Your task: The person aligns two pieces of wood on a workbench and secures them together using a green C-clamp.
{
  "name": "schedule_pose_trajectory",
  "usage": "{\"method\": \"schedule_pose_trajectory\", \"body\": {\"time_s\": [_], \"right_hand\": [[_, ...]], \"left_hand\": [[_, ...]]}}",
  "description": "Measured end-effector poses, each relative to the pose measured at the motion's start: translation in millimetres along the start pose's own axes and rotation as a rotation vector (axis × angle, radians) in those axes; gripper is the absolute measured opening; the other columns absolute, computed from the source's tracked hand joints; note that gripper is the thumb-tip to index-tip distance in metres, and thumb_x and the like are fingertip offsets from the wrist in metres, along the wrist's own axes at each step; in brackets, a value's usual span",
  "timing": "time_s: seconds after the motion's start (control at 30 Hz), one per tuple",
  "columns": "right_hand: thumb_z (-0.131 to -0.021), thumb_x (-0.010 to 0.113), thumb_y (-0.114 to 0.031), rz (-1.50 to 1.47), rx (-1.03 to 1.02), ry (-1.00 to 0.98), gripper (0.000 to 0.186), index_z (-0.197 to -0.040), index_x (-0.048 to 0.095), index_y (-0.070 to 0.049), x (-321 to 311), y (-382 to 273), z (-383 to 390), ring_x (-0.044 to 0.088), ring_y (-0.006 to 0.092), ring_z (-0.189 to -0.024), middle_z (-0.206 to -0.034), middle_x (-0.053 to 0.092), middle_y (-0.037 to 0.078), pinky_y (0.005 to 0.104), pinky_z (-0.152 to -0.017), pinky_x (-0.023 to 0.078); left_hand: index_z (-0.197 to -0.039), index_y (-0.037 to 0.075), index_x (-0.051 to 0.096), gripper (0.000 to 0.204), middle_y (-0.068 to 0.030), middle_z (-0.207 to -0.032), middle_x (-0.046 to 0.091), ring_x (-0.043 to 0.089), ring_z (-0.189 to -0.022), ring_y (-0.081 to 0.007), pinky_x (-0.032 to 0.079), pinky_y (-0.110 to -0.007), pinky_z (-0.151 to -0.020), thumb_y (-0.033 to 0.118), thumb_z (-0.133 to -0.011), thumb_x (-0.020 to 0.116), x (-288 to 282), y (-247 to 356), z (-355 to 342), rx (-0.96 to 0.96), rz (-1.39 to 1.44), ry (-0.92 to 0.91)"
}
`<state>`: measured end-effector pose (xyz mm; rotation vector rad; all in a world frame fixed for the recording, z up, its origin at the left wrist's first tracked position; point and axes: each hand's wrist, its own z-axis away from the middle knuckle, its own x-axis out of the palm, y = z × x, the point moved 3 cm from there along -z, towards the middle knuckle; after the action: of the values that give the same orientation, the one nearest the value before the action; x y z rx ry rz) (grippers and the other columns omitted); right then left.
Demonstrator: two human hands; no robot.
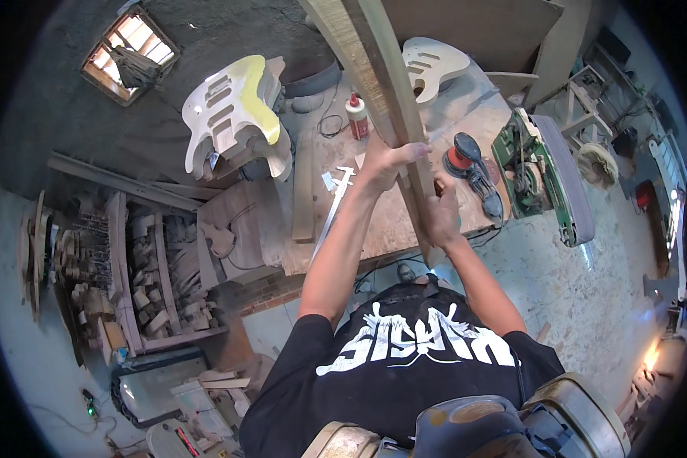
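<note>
Over the dusty table [378,229], my left grip [387,160] and right grip [441,212] clasp a board [388,76]; offcuts [159,309] fill a rack [119,259] leftward.

Both the left hand [387,162] and the right hand [443,212] are bare, and so are the forearms behind them. Nearer the body than the hands is a black T-shirt [343,393], its short, loose sleeves ending near the elbows. Large, jagged white lettering [424,343] spreads across the chest, with thin curved white lines beneath its middle. Farthest from the hands sits a respirator [469,427] with a rounded, dark blue-grey centre, scuffed and smudged brownish, and a bulky, yellowed cream filter housing on each side.
</note>
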<state>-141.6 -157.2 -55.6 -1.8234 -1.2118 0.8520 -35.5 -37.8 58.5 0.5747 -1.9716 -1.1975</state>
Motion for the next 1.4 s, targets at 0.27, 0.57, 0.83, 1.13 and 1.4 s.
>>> {"method": "schedule_pose_trajectory", "body": {"time_s": [0.27, 0.57, 0.83, 1.13, 1.4], "right_hand": [[-0.100, 0.046, -0.055, 0.182, 0.184, -0.120, 0.074, -0.147, 0.034, 0.000, -6.6, -46.4, 19.1, 0.044, 0.0391, -0.134, -0.141, 0.047, 0.026, 0.0427, -0.111, 0.032], [-0.103, 0.048, -0.041, 0.263, 0.511, -0.264, 0.058, -0.146, 0.037, -0.004, 22.7, -28.6, 72.9, 0.055, 0.0319, -0.123, -0.130, 0.058, 0.022, 0.0384, -0.104, 0.039], [-0.086, 0.067, -0.045, 0.382, 0.602, -0.482, 0.086, -0.151, 0.028, -0.003, 47.5, -7.8, 96.9, 0.047, 0.0441, -0.131, -0.140, 0.046, 0.033, 0.0442, -0.108, 0.039], [-0.086, 0.068, -0.041, 0.447, 0.841, -0.592, 0.092, -0.154, 0.021, -0.001, 43.6, 13.2, 131.3, 0.046, 0.0447, -0.130, -0.139, 0.046, 0.033, 0.0444, -0.110, 0.036], [-0.085, 0.069, -0.040, 0.406, 0.728, -0.546, 0.087, -0.151, 0.028, -0.001, 26.4, 34.8, 140.3, 0.049, 0.0450, -0.125, -0.131, 0.052, 0.033, 0.0456, -0.106, 0.039]], "left_hand": [[-0.115, 0.001, 0.054, 0.057, -0.0093, -0.099, 0.061, 0.065, -0.090, -0.0218, 0.056, -0.040, -0.081, 0.029, -0.072, 0.078, -9.7, -50.5, 23.6, -0.230, 0.239, 0.029], [-0.107, 0.003, 0.058, 0.047, -0.0068, -0.093, 0.061, 0.064, -0.088, -0.0198, 0.059, -0.040, -0.075, 0.034, -0.076, 0.076, -57.5, -141.6, 93.4, -0.339, 0.617, 0.180], [-0.102, 0.004, 0.056, 0.047, -0.0094, -0.090, 0.060, 0.063, -0.083, -0.0233, 0.057, -0.041, -0.074, 0.039, -0.076, 0.075, -101.4, -197.1, 139.2, -0.375, 0.665, 0.342], [-0.103, 0.005, 0.056, 0.051, -0.0096, -0.093, 0.060, 0.062, -0.085, -0.0253, 0.056, -0.045, -0.077, 0.043, -0.075, 0.076, -99.0, -245.5, 179.3, -0.449, 0.764, 0.389], [-0.107, 0.002, 0.056, 0.057, -0.0086, -0.093, 0.060, 0.063, -0.085, -0.0239, 0.056, -0.043, -0.078, 0.043, -0.074, 0.077, -87.3, -259.6, 176.5, -0.474, 0.794, 0.382]]}}
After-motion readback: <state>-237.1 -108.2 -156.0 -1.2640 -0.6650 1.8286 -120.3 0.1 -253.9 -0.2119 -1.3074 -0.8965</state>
